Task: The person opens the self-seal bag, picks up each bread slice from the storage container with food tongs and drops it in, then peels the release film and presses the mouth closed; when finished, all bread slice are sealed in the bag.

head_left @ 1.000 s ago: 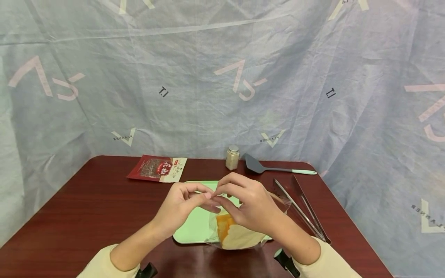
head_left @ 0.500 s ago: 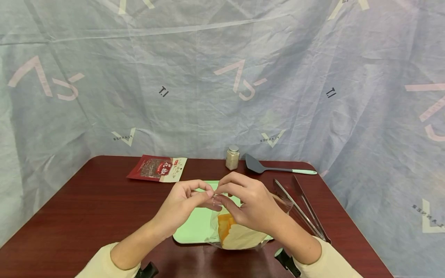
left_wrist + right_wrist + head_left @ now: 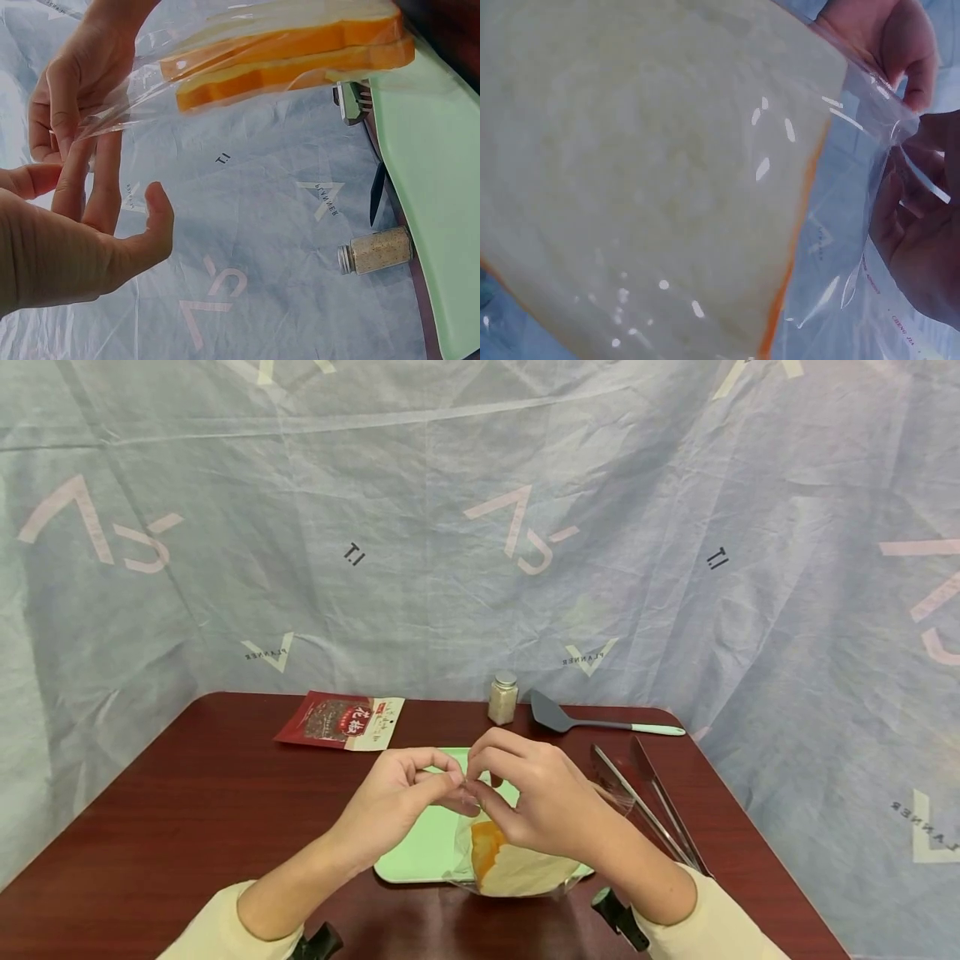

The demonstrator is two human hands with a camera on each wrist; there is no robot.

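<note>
A clear plastic bag [image 3: 142, 90] of sliced bread [image 3: 517, 868] is held up at the near side of a light green tray [image 3: 420, 852], overlapping it in the head view. The slices have white faces and orange-brown crusts; the bread's face [image 3: 660, 165] fills much of the right wrist view. My left hand [image 3: 397, 797] pinches the bag's narrow gathered end between thumb and forefinger. Close against it, my right hand [image 3: 536, 785] pinches the same end with thumb and fingertips. The fingers of both hands nearly meet above the tray, partly hiding the bag's end.
On the dark red table [image 3: 187, 827] lies a red pouch [image 3: 339, 721] of Sichuan pepper at the back left. A small seasoning jar [image 3: 502, 699] and a grey spatula [image 3: 555, 714] are at the back. Metal tongs [image 3: 652, 802] lie at the right, beside the right forearm.
Both hands stay at the bag's gathered end, with their fingertips shifting slightly to the right. The view has tilted a little; the things on the table lie as before.
</note>
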